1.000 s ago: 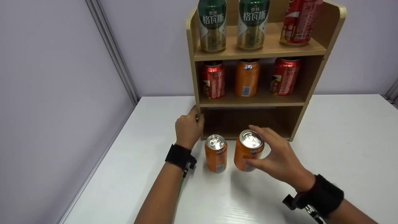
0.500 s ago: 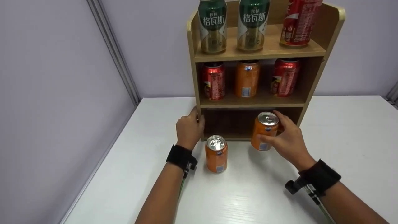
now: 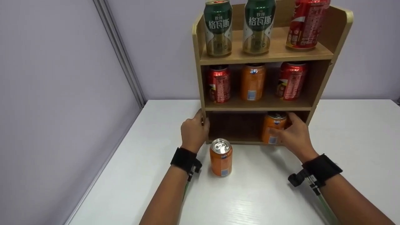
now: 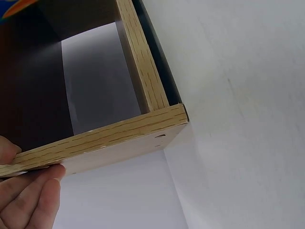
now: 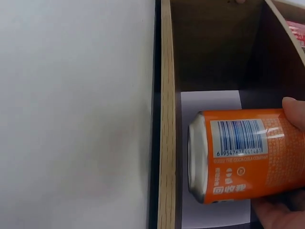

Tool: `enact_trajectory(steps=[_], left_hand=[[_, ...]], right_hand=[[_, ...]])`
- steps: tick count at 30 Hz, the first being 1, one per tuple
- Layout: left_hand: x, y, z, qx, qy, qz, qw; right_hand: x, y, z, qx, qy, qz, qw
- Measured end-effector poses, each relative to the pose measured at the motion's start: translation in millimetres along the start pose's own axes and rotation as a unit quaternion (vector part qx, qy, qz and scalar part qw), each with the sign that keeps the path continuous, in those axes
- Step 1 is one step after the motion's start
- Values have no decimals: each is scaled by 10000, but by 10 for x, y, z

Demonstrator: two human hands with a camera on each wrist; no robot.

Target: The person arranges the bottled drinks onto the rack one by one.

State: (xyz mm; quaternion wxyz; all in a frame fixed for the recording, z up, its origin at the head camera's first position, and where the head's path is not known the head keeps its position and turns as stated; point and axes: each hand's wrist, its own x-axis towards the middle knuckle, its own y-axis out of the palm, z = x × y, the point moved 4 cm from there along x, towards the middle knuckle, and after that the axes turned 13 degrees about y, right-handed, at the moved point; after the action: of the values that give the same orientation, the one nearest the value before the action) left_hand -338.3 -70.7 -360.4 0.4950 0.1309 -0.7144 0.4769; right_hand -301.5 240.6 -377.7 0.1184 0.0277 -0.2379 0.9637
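My right hand (image 3: 295, 134) grips an orange soda can (image 3: 271, 129) at the right end of the bottom compartment of a wooden shelf (image 3: 259, 109). In the right wrist view the can (image 5: 248, 152) shows its barcode, with its base just inside the front board (image 5: 167, 119). My left hand (image 3: 194, 132) holds the shelf's left side panel low down. The left wrist view shows thumb and fingers (image 4: 45, 195) pinching that panel's edge (image 4: 95, 139) from both faces. A second orange can (image 3: 221, 159) stands upright on the white table in front of the shelf.
On the middle shelf stand a red can (image 3: 219, 84), an orange can (image 3: 253, 82) and another red can (image 3: 291, 82). Two green-and-gold cans (image 3: 218, 29) and a red can (image 3: 307, 25) stand on top. A grey wall (image 3: 78, 93) borders the white table (image 3: 150, 125) at left.
My right hand has carried the orange can from in front of the shelf, right and away from me, into the bottom compartment. The left hand keeps its hold on the panel.
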Motion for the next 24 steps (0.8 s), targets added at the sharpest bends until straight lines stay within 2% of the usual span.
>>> enact_trajectory(steps=[7, 14, 24], left_hand=[[-14, 28, -57, -171, 70, 49, 9998], [-6, -3, -7, -108, -20, 101, 9999], [-3, 13, 13, -122, -66, 113, 9998]], right_hand=[[89, -38, -52, -90, 166, -44, 9998], [159, -22, -115, 124, 160, 43, 9998], [180, -20, -154, 117, 99, 72, 9999]])
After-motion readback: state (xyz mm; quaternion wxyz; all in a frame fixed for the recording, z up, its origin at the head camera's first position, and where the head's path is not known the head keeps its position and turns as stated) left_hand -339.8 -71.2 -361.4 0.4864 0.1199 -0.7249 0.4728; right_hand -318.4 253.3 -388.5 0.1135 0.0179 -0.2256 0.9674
